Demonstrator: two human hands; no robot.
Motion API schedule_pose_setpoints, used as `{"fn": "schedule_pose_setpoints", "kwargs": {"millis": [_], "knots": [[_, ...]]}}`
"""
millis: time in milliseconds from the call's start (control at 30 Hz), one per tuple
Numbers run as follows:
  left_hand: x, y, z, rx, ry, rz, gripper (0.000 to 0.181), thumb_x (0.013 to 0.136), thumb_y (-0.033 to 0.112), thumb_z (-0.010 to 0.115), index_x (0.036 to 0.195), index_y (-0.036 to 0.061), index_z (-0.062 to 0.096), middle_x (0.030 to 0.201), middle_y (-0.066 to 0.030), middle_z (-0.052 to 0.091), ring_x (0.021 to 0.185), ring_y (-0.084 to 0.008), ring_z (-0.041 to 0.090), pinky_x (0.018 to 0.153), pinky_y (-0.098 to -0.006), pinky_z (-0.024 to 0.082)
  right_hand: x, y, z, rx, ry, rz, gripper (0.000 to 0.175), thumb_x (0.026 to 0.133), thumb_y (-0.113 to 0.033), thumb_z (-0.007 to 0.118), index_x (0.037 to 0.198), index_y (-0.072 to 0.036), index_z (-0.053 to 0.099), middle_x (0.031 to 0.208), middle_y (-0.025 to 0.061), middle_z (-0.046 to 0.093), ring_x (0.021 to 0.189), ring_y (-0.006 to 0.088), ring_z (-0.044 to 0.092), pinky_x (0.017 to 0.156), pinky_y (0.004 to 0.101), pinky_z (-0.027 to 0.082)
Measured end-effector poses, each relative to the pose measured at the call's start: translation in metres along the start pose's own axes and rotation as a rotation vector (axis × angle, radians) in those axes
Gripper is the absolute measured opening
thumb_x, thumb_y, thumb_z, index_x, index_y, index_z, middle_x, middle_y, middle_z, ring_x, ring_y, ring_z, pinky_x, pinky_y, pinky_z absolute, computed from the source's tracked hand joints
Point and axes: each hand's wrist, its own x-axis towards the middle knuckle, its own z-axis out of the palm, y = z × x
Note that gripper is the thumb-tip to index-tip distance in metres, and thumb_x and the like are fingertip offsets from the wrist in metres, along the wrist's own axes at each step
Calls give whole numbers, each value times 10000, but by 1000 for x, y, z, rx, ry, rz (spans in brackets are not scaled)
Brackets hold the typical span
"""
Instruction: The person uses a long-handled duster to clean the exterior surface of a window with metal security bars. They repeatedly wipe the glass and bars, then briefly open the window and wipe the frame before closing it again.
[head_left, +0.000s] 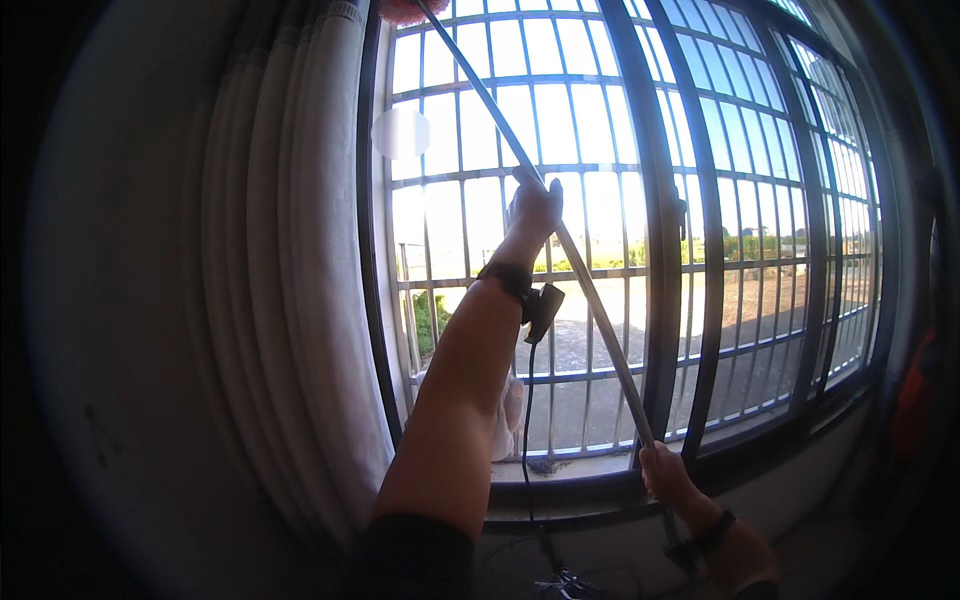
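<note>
A long metal pole (594, 300) slants across the barred window, from the top left down to the lower right. Around its middle is my left hand (535, 204), raised, with a black strap and a small cabled device on the wrist. My right hand (666, 474) grips the pole near its lower end, by the window's bottom frame; that wrist bears a dark band too. At the pole's upper end a reddish fluffy head (411, 10) shows partly at the picture's top edge, close to the upper left corner of the window.
Pale curtains (307, 247) hang left of the window. Metal bars (521, 282) cross the opening; dark sliding frames (651, 225) stand to its right. A whitish plastic bag (510, 420) lies near the sill, behind my left forearm. A black cable (529, 405) hangs from the wrist device.
</note>
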Motion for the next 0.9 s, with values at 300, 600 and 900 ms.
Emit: {"fn": "schedule_pose_setpoints", "kwargs": {"millis": [300,600,900], "knots": [[-165,10,73,-319,-129,-159,473,838,135,507,1184,17,206,773,-276,567,784,-453,604,679,-501,494,-103,121,-28,-53,-166,-12,367,869,-432,587,811,-74,532,566,-11,495,526,120,476,456,306,399],[-470,40,151,-223,-22,68,440,801,67,544,1139,38,264,826,-124,475,652,-274,528,590,-394,466,-341,263,-142,-186,-250,273,292,865,-331,607,884,-39,607,732,94,604,645,212,583,563,387,456],[-360,102,88,-554,-145,-366,426,801,141,528,1106,24,256,738,-151,473,602,-255,537,532,-395,474,-520,327,-217,-56,-116,477,272,870,-311,605,888,-39,610,711,92,592,663,206,581,607,385,470]]}}
